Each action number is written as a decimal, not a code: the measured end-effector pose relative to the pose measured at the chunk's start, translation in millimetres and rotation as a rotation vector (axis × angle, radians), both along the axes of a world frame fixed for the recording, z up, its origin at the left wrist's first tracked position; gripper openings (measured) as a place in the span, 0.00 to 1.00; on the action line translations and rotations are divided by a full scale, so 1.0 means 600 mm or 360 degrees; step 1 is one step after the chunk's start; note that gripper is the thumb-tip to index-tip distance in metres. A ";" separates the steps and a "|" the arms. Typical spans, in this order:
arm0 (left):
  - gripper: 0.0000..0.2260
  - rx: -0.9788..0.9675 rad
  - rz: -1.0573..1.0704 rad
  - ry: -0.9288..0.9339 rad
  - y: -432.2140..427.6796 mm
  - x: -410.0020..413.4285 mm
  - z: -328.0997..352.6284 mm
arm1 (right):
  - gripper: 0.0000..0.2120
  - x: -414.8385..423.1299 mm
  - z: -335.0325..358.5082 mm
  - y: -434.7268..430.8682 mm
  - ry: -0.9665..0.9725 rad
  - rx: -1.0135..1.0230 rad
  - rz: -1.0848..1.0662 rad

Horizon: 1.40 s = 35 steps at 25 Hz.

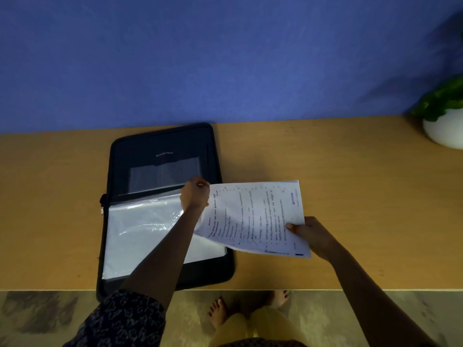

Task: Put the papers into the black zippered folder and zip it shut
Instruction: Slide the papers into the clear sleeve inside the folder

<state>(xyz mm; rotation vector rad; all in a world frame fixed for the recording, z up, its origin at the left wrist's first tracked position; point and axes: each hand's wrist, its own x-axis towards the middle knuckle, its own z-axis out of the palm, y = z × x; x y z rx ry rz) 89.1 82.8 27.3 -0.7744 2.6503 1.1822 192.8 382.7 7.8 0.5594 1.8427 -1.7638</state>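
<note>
Black zippered folder (160, 151) lying open flat on the wooden table (350, 159), long axis running away from the person, its near half covered by clear plastic sleeves (140, 229); papers (253, 216) held just right of the folder, their left edge overlapping its right margin, long axis crosswise to the folder's; right hand (310, 236) pinching the papers' right edge, thumb on top; left hand (195, 195), the nearer to the folder, closed on the papers' far-left corner above the sleeves; insertion judged to require travel leftward under or between the sleeves; zip not yet closed.
</note>
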 end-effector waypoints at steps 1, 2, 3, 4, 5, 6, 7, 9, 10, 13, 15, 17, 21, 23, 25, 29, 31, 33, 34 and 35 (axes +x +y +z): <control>0.04 -0.0093 -0.0094 0.0002 0.000 0.016 -0.001 | 0.07 -0.004 -0.005 -0.005 -0.0061 -0.0042 -0.0041; 0.05 -0.0179 -0.0188 -0.0006 -0.001 0.037 -0.003 | 0.09 -0.006 -0.009 -0.009 -0.0117 -0.0078 -0.0075; 0.08 -0.0257 -0.0282 -0.0040 -0.004 0.063 -0.006 | 0.11 -0.007 -0.014 -0.012 -0.0157 -0.0114 -0.0090; 0.12 -0.0339 -0.0370 -0.0113 -0.009 0.091 -0.009 | 0.12 -0.007 -0.020 -0.016 -0.0182 -0.0153 -0.0090; 0.16 -0.0427 -0.0453 -0.0212 -0.013 0.120 -0.014 | 0.13 -0.005 -0.024 -0.018 -0.0199 -0.0189 -0.0091; 0.19 -0.0515 -0.0527 -0.0311 -0.019 0.149 -0.020 | 0.14 -0.002 -0.028 -0.020 -0.0214 -0.0215 -0.0102; 0.21 -0.0593 -0.0586 -0.0387 -0.023 0.177 -0.026 | 0.14 0.000 -0.032 -0.020 -0.0225 -0.0227 -0.0129; 0.21 -0.0648 -0.0609 -0.0473 -0.027 0.217 -0.037 | 0.15 0.005 -0.039 -0.017 -0.0216 -0.0243 -0.0180; 0.19 -0.0623 -0.0583 -0.0485 -0.026 0.227 -0.039 | 0.15 0.008 -0.042 -0.015 -0.0194 -0.0269 -0.0196; 0.12 -0.0559 -0.0521 -0.0479 -0.023 0.232 -0.036 | 0.15 0.016 -0.051 -0.015 -0.0153 -0.0256 -0.0251; 0.10 -0.0516 -0.0553 -0.0473 -0.019 0.231 -0.034 | 0.15 0.016 -0.052 -0.021 -0.0151 -0.0098 -0.0291; 0.09 -0.0468 -0.0601 -0.0456 -0.008 0.237 -0.035 | 0.14 0.011 -0.048 -0.028 -0.0141 0.0053 -0.0302; 0.08 -0.0423 -0.0643 -0.0364 0.020 0.247 -0.034 | 0.14 -0.004 -0.034 -0.029 -0.0161 0.0235 -0.0231; 0.07 -0.0401 -0.0619 -0.0339 0.023 0.245 -0.032 | 0.15 -0.012 -0.030 -0.030 -0.0170 0.0256 -0.0211; 0.07 -0.0386 -0.0609 -0.0309 0.025 0.243 -0.028 | 0.14 -0.021 -0.029 -0.040 -0.0169 0.0241 -0.0190; 0.06 -0.0338 -0.0567 -0.0265 0.032 0.247 -0.023 | 0.12 -0.039 -0.025 -0.089 -0.0114 0.0248 -0.0089; 0.05 -0.0321 -0.0543 -0.0266 0.033 0.249 -0.023 | 0.13 -0.046 -0.026 -0.122 -0.0109 0.0221 -0.0038; 0.04 -0.0323 -0.0536 -0.0240 0.035 0.252 -0.023 | 0.13 -0.049 -0.026 -0.159 -0.0108 0.0196 0.0009; 0.04 -0.0328 -0.0537 -0.0220 0.036 0.253 -0.021 | 0.12 -0.050 -0.026 -0.179 -0.0102 0.0193 0.0034; 0.04 -0.0337 -0.0536 -0.0205 0.037 0.253 -0.019 | 0.11 -0.050 -0.027 -0.200 -0.0095 0.0199 0.0053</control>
